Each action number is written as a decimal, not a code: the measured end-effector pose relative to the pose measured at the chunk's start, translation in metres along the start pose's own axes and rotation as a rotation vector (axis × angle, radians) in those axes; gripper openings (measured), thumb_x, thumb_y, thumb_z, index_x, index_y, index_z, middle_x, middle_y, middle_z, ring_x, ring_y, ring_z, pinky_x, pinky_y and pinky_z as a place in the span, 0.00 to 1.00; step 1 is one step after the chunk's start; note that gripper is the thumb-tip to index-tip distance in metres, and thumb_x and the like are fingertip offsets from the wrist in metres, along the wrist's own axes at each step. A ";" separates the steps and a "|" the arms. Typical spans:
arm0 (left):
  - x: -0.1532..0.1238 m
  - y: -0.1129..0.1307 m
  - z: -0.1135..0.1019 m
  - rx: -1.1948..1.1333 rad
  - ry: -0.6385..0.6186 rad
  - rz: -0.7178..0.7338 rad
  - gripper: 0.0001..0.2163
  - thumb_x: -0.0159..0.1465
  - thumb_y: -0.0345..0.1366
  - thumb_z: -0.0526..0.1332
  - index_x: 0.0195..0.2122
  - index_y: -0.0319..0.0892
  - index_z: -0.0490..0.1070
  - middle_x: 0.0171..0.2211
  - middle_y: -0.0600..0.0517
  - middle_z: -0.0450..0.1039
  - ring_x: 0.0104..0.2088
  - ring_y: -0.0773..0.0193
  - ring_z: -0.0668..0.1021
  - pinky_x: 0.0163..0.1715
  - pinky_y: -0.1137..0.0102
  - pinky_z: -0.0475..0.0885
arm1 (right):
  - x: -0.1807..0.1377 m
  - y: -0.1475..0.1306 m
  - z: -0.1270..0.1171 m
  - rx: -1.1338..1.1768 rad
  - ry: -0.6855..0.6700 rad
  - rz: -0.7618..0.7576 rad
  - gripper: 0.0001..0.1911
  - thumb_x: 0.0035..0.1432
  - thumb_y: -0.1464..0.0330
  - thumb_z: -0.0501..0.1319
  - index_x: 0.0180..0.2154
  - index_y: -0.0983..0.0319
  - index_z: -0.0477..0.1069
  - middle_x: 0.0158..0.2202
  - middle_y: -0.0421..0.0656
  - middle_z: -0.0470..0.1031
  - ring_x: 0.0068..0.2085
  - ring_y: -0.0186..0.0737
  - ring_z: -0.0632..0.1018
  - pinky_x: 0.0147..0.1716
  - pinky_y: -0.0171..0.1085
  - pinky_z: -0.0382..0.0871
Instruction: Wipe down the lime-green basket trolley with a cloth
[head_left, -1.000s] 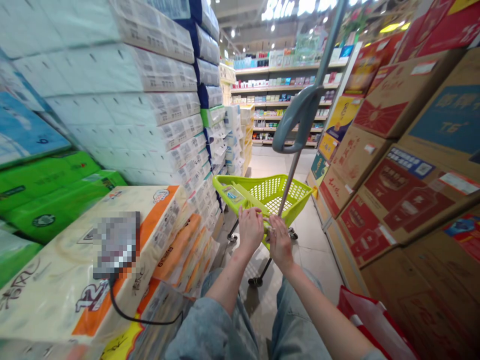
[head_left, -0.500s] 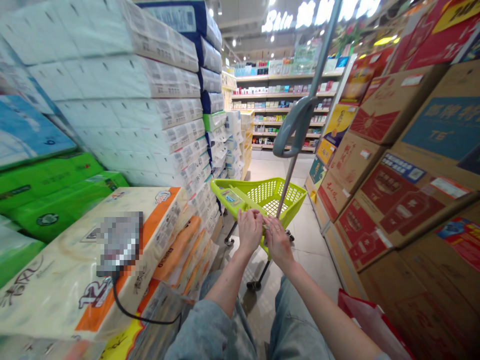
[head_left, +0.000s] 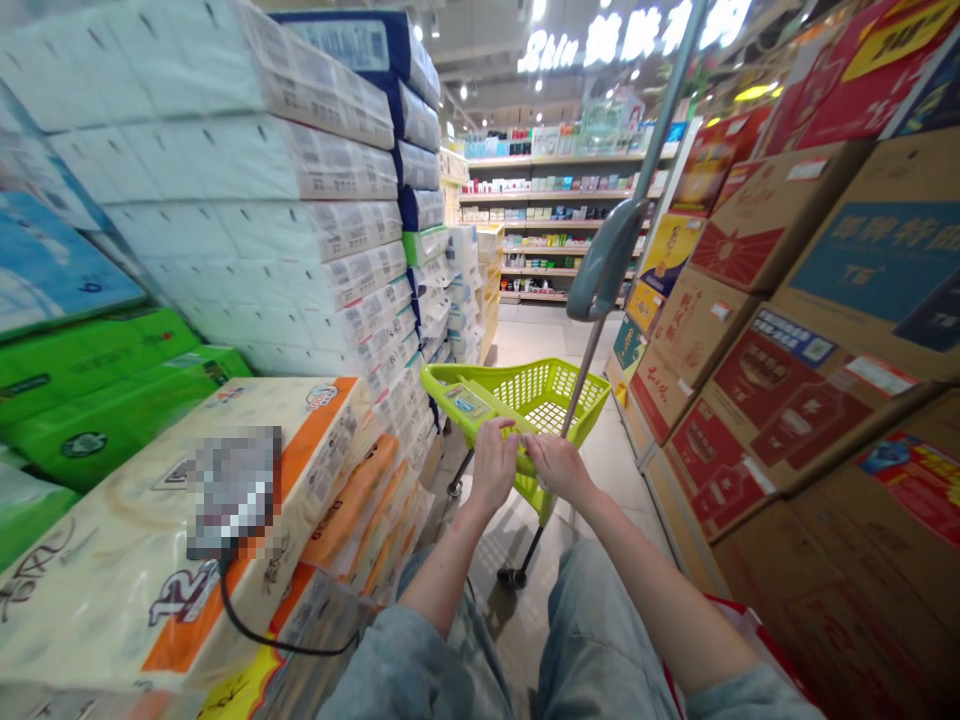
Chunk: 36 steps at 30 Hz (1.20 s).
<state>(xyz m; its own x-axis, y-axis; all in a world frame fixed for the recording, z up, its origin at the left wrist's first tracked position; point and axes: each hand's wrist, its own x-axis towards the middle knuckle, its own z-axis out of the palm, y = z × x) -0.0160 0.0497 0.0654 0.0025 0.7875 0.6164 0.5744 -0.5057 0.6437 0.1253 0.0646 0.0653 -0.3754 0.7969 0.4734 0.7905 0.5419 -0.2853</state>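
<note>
My left hand (head_left: 495, 467) and my right hand (head_left: 556, 466) are close together in front of me, fingers bent inward and their tips nearly meeting. Both are closed in a pinch; whatever is between the fingers is too small or hidden to make out. Just behind them stands a lime-green shopping cart (head_left: 442, 378) with a lattice basket and black castors. Part of its near side is covered by my hands. A metal pole (head_left: 589, 365) with a grey loop handle (head_left: 606, 262) rises at a slant past my right hand.
Wrapped tissue packs (head_left: 337, 225) are piled high on the left. On a nearer cream pack (head_left: 97, 520) lies a pixelated object (head_left: 234, 490) with a black cable (head_left: 259, 628). Cardboard cartons (head_left: 757, 215) line the right side. Stocked shelves (head_left: 559, 194) stand at the far end.
My right hand has turned, so its back and knuckles now face upward more, and its fingers point left. The view has shifted slightly; the pole's loop handle appears farther right.
</note>
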 end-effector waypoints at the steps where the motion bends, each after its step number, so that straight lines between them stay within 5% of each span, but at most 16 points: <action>1: 0.004 -0.005 -0.004 0.036 -0.014 0.053 0.13 0.68 0.39 0.45 0.47 0.41 0.63 0.46 0.45 0.69 0.51 0.62 0.70 0.54 0.60 0.65 | -0.003 0.004 0.002 0.038 0.028 -0.011 0.27 0.68 0.63 0.37 0.28 0.62 0.70 0.28 0.46 0.76 0.32 0.37 0.75 0.35 0.34 0.64; 7: 0.036 -0.036 -0.022 0.385 -0.143 0.131 0.14 0.67 0.36 0.47 0.49 0.42 0.68 0.53 0.46 0.68 0.59 0.58 0.65 0.63 0.51 0.49 | -0.016 0.019 -0.008 0.169 0.024 -0.032 0.27 0.67 0.60 0.39 0.26 0.62 0.70 0.27 0.44 0.76 0.33 0.36 0.75 0.37 0.34 0.66; 12: 0.038 -0.038 -0.014 0.454 -0.118 0.140 0.16 0.67 0.36 0.47 0.52 0.44 0.67 0.54 0.47 0.68 0.59 0.58 0.65 0.63 0.51 0.47 | -0.018 0.007 -0.020 -0.052 -0.062 0.090 0.25 0.67 0.62 0.42 0.29 0.61 0.72 0.26 0.44 0.76 0.30 0.36 0.75 0.32 0.33 0.63; 16: 0.033 -0.031 -0.005 0.443 -0.090 0.115 0.16 0.67 0.35 0.47 0.52 0.44 0.67 0.55 0.47 0.68 0.59 0.57 0.65 0.63 0.50 0.48 | -0.018 -0.031 -0.008 -0.373 0.135 0.288 0.22 0.66 0.65 0.44 0.29 0.64 0.73 0.25 0.51 0.75 0.28 0.42 0.75 0.30 0.37 0.63; 20: 0.030 -0.025 -0.003 0.436 -0.101 0.104 0.16 0.67 0.35 0.47 0.52 0.43 0.67 0.55 0.46 0.67 0.59 0.57 0.65 0.62 0.50 0.49 | -0.013 -0.056 0.006 -0.512 0.256 0.289 0.20 0.64 0.69 0.46 0.29 0.66 0.72 0.24 0.54 0.74 0.27 0.43 0.75 0.28 0.38 0.64; 27: 0.027 -0.020 0.001 0.464 -0.134 0.104 0.18 0.68 0.37 0.46 0.55 0.43 0.65 0.57 0.46 0.65 0.60 0.56 0.64 0.63 0.50 0.48 | 0.008 -0.026 -0.002 -0.379 -0.103 0.280 0.16 0.61 0.71 0.50 0.28 0.63 0.75 0.23 0.51 0.76 0.26 0.43 0.78 0.27 0.39 0.67; 36: 0.011 -0.004 0.018 0.595 -0.120 0.187 0.20 0.68 0.41 0.45 0.57 0.42 0.64 0.60 0.46 0.62 0.62 0.55 0.62 0.64 0.53 0.49 | -0.001 -0.011 -0.044 -0.415 -0.292 0.373 0.30 0.66 0.62 0.39 0.30 0.63 0.77 0.30 0.50 0.79 0.32 0.39 0.79 0.32 0.33 0.68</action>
<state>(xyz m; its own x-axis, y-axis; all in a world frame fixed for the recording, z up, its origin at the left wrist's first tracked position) -0.0034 0.0669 0.0617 0.2190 0.7562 0.6166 0.9120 -0.3832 0.1460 0.1384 0.0464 0.1042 -0.1085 0.9841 0.1410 0.9937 0.1113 -0.0125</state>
